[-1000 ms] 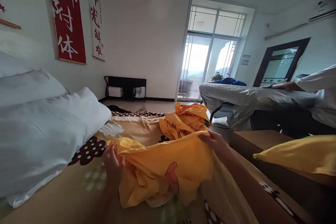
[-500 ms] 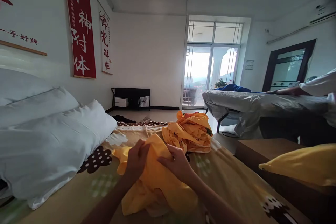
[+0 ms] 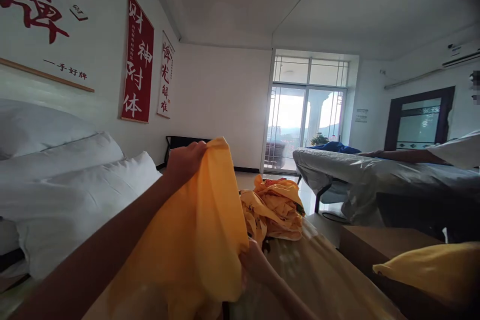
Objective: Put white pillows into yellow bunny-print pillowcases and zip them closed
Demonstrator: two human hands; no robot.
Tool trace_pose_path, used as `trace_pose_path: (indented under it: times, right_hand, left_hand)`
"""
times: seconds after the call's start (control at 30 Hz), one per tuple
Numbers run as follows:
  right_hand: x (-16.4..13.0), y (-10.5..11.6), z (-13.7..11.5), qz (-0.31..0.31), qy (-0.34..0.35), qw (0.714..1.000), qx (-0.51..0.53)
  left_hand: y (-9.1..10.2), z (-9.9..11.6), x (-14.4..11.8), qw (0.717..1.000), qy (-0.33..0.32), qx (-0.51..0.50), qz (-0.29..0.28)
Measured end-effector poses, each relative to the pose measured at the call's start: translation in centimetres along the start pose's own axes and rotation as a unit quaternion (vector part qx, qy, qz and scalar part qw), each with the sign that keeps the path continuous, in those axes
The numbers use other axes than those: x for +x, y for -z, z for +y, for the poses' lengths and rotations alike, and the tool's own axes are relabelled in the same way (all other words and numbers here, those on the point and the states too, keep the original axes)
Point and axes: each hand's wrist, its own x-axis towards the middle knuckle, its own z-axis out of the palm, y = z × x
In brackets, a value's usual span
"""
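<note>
A yellow-orange cloth [image 3: 210, 220], perhaps a pillowcase, hangs between my hands above the bed. My left hand [image 3: 186, 159] is raised and closed on its upper edge. Lower and to the right, my right hand [image 3: 257, 262] grips the cloth's side edge; some of its fingers are hidden behind the fabric. Beyond my right hand lies a crumpled heap of orange fabric [image 3: 277, 207] on the patterned bedsheet [image 3: 300, 270]. The hanging cloth covers much of the bed's middle.
White pillows [image 3: 93, 210] are stacked at the left. On the right, a brown box [image 3: 360, 245] carries a yellow pillow [image 3: 431, 270]. Behind it stands a plastic-covered table [image 3: 345, 167] with blue cloth [image 3: 335, 147], where another person's arm [image 3: 405, 156] rests.
My left hand has risen, lifting the cloth from the bed so it hangs stretched out. My right hand has moved lower along its edge. The view has tilted upward.
</note>
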Motion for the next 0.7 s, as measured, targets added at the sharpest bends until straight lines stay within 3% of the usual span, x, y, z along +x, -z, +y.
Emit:
trace_pose_path:
  times: [0.1, 0.2, 0.33, 0.47, 0.57, 0.7]
  right_hand:
    - [-0.5, 0.1, 0.4, -0.006, -0.023, 1.0, 0.002]
    - [-0.9, 0.2, 0.1, -0.019, 0.015, 0.998, -0.051]
    - [-1.4, -1.3, 0.7, -0.042, 0.058, 0.974, -0.214]
    - [-1.1, -2.4, 2.8, -0.022, 0.023, 0.945, -0.326]
    - [0.5, 0.0, 2.8, 0.036, -0.004, 0.937, -0.346]
    - [3.8, 7.8, -1.6, 0.164, -0.034, 0.918, -0.361]
  left_hand:
    - [2.0, -2.5, 0.4, 0.998, 0.059, 0.029, 0.012]
    - [4.0, -4.5, 1.0, 0.992, 0.106, 0.058, 0.022]
    - [6.3, -5.2, 2.0, 0.992, 0.097, 0.083, 0.022]
    - [8.5, -4.8, 2.8, 0.993, 0.073, 0.09, 0.032]
    - [10.4, -5.4, 3.3, 0.992, 0.076, 0.095, 0.031]
    - [13.1, -7.3, 3.9, 0.98, 0.133, 0.133, 0.059]
